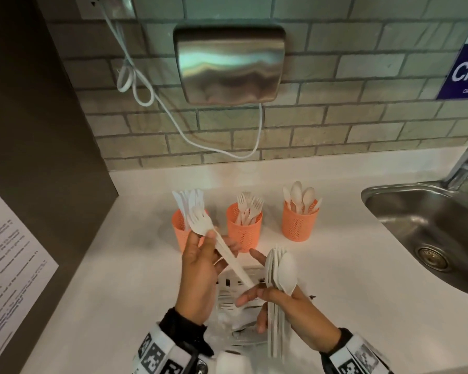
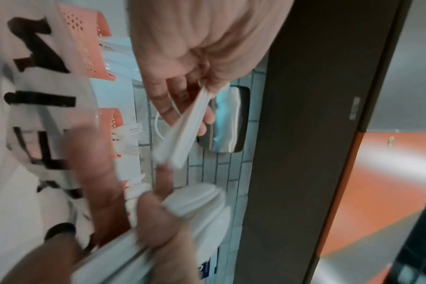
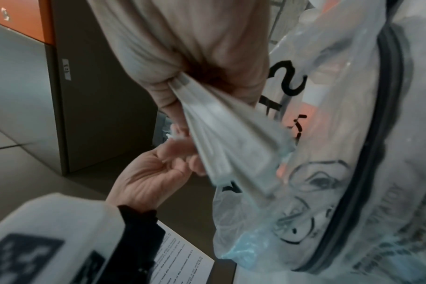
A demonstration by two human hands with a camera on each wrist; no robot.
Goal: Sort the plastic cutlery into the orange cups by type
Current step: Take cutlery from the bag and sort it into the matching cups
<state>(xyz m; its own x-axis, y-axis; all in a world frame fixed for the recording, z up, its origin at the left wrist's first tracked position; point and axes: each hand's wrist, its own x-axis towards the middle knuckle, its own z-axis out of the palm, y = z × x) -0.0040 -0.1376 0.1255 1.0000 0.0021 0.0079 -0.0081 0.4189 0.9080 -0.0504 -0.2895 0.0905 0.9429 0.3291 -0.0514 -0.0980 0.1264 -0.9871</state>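
Note:
Three orange cups stand in a row on the white counter: the left cup (image 1: 184, 233) holds knives, the middle cup (image 1: 244, 232) forks, the right cup (image 1: 300, 224) spoons. My left hand (image 1: 200, 265) grips a small stack of white forks (image 1: 201, 225), tines up in front of the left cup. Their handles (image 2: 182, 134) slant down toward my right hand (image 1: 289, 311). That hand grips a bundle of white spoons (image 1: 283, 271), bowls up; their handles (image 3: 226, 130) fan out from the palm. A clear printed plastic bag (image 1: 233, 300) lies under both hands.
A steel sink (image 1: 427, 238) with a faucet (image 1: 465, 163) sits at the right. On the tiled wall hangs a steel dispenser (image 1: 229, 63) with a white cable (image 1: 173, 117) looping beside it. A dark cabinet panel (image 1: 38, 130) with a paper notice (image 1: 8, 265) closes off the left side.

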